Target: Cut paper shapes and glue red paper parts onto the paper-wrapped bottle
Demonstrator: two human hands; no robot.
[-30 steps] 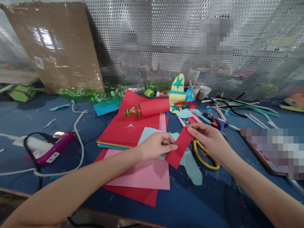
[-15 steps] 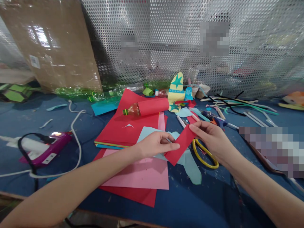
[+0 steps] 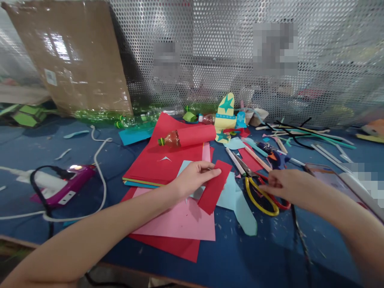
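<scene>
Red paper strip (image 3: 214, 186) is hanging just left of the yellow-handled scissors (image 3: 260, 193), and we are pinching its top edge with our left hand (image 3: 194, 178), which is best kept flat. Our right hand (image 3: 285, 185) is hovering over the scissors' handles, fingers loosely spread and holding nothing; its fingertips are blurring, so contact is unclear.

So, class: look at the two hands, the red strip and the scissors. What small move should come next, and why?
Probably the right hand should close on the scissors. It hovers over their handles with fingers spread, gripping nothing, while the left hand alone pinches the red strip above the pink sheet.
</scene>
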